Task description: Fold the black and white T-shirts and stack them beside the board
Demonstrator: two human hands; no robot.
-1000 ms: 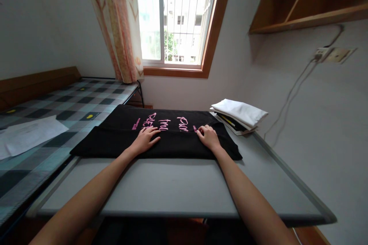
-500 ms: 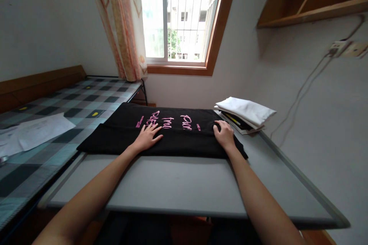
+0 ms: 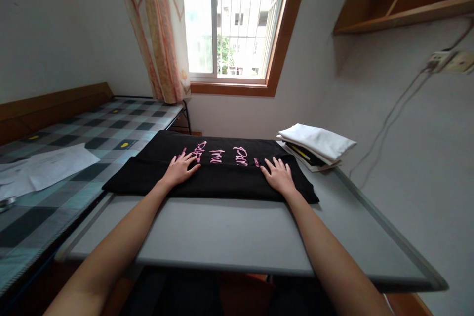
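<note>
A black T-shirt [image 3: 229, 180] with pink lettering lies sideways across the table [image 3: 222, 237]. Its near part is folded over in a long strip that covers the lower part of the letters. My left hand [image 3: 179, 168] rests flat on the left side of the shirt, fingers spread over the pink print. On the right side, my right hand [image 3: 279, 174] also lies flat at the fold, its fingers apart. Neither hand grips the cloth. The shirt's left end reaches the table's left edge.
A stack of folded clothes [image 3: 314, 144], white on top, sits at the table's back right. Left of the table is a bed with a checked mattress [image 3: 122, 123] and papers [image 3: 48, 168] on it. A window [image 3: 237, 24] is ahead; a wooden shelf [image 3: 400, 15] hangs upper right.
My right hand has moved left along the fold, and its curled fingers have flattened and spread. My left hand has slid slightly left. The shirt lies nearly the same.
</note>
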